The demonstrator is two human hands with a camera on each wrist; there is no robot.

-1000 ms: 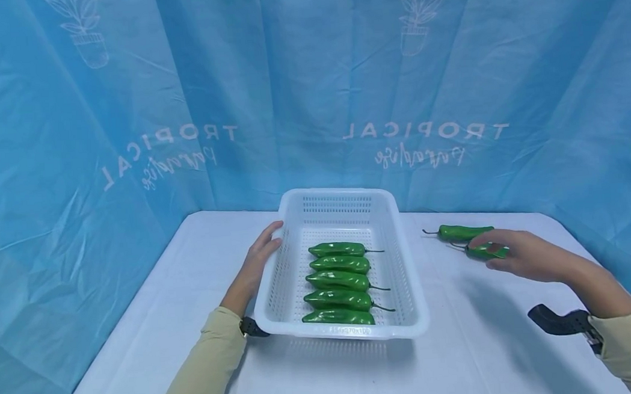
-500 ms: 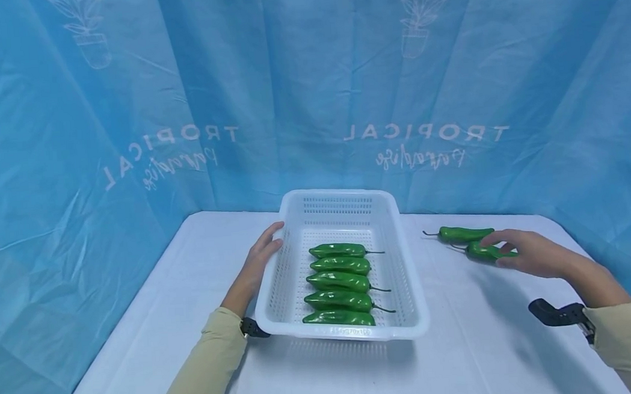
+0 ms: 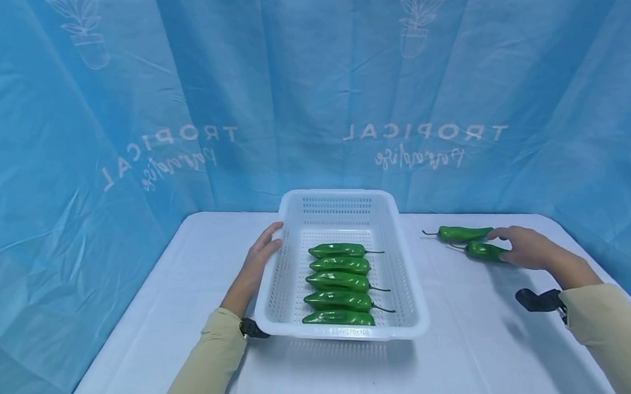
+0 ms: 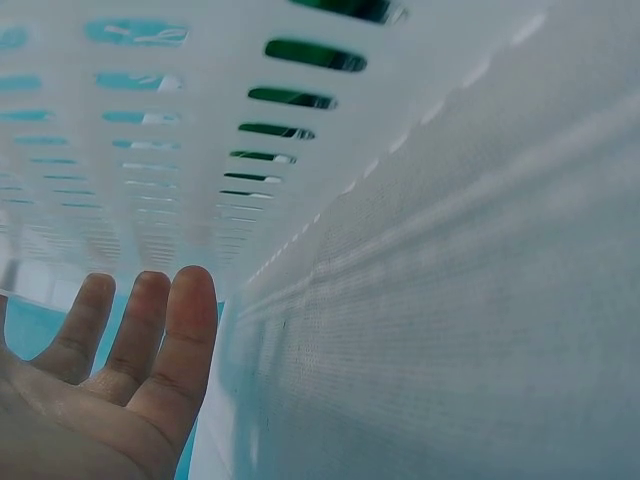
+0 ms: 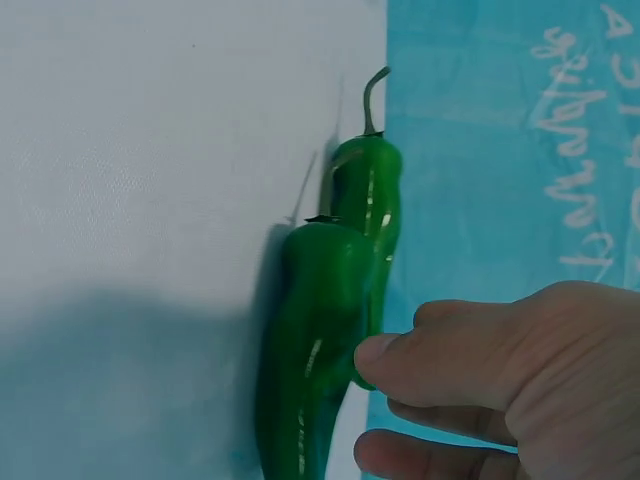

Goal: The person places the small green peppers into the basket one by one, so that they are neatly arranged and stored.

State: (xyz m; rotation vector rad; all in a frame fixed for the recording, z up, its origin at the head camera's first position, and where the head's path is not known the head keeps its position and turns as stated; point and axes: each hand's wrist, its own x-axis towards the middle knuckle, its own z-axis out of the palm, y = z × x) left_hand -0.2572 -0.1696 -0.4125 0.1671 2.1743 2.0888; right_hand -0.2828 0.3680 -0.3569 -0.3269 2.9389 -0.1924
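A white perforated plastic basket (image 3: 412, 287) stands on the table. Several glossy green chili peppers (image 3: 338, 281) lie side by side inside it. My left hand (image 3: 256, 264) rests against the basket's left side; in the left wrist view its fingers (image 4: 190, 310) reach up to the slotted wall. Two more green chili peppers lie to the right, a far one (image 3: 461, 233) and a near one (image 3: 481, 251), stems pointing left. My right hand (image 3: 530, 249) is at their pointed ends. In the right wrist view its thumb (image 5: 400, 365) overlaps the far pepper's tip, and the fingers are spread apart.
A white cloth covers the table (image 3: 455, 345). Blue printed curtains (image 3: 309, 101) hang behind it and along both sides. Black straps with camera mounts (image 3: 539, 299) sit on the wrists.
My right hand has slid right and back along the near pepper, so more of that pepper shows. My left hand, the basket and the peppers in it stay in place.
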